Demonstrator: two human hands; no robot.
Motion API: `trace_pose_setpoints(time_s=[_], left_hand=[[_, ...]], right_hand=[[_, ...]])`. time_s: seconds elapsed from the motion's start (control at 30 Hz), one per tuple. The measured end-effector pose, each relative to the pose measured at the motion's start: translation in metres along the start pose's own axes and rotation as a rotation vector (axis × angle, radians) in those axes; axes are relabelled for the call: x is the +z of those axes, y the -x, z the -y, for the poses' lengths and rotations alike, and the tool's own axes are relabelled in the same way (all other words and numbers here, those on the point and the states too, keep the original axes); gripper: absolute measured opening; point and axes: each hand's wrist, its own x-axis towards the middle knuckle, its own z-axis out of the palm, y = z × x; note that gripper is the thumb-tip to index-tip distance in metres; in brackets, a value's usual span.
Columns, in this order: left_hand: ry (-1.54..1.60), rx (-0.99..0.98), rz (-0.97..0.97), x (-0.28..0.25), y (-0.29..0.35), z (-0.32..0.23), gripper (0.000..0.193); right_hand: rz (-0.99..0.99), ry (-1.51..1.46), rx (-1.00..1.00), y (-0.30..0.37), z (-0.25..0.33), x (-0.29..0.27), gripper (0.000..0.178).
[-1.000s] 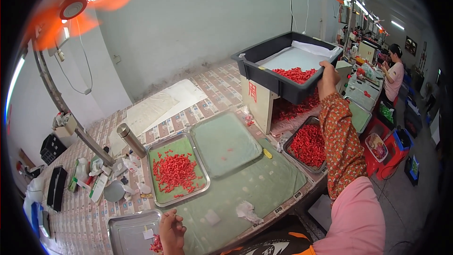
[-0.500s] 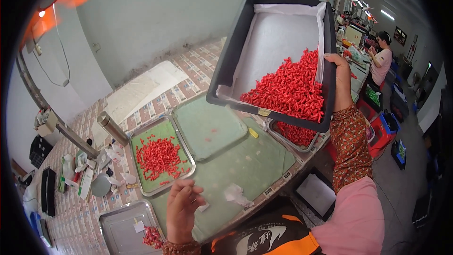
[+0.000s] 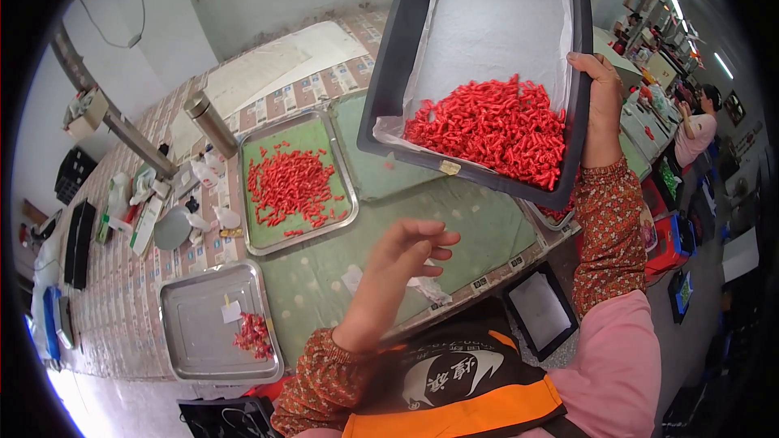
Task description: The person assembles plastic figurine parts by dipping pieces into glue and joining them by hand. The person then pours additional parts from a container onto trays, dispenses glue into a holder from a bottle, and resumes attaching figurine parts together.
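Note:
My right hand (image 3: 599,97) grips the right wall of a black plastic tray (image 3: 398,57), thumb over the rim. The tray is raised above the table and tilted toward me. White paper (image 3: 495,28) lines it, and a heap of small red twisted pieces (image 3: 495,134) has gathered at its near end. Below and left of it, my left hand (image 3: 398,264) hovers over the green table covering with loosely bent fingers, holding nothing. Left of that hand, a metal tray (image 3: 264,237) with a green lining bears more red pieces (image 3: 292,186).
Another metal tray (image 3: 195,316) holds a small red bunch and a white tag. A steel flask (image 3: 213,126) and small bottles (image 3: 207,170) stand at left. Crumpled white paper (image 3: 430,289) lies near the front edge. A black tray (image 3: 540,312) sits below the table. Another person (image 3: 696,134) works far right.
My left hand has moved right and toward the black tray. The black tray remains held up in my right hand, and the view has shifted downward.

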Motion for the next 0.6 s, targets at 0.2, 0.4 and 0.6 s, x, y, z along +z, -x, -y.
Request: trace_pose_setpoints(time_s=[0.2, 0.4, 0.6], left_hand=[[-0.061, 0.044, -0.033, -0.015, -0.004, 0.011, 0.025], [-0.003, 0.047, -0.004, -0.020, 0.000, 0.019, 0.023], [0.002, 0.011, -0.018, -0.023, 0.015, 0.018, 0.021]], right_hand=[[0.068, 0.229, -0.038, -0.004, -0.020, 0.029, 0.016], [0.126, 0.275, -0.295, -0.014, -0.045, 0.064, 0.025], [0.198, 0.454, -0.382, -0.027, -0.067, 0.081, 0.031]])
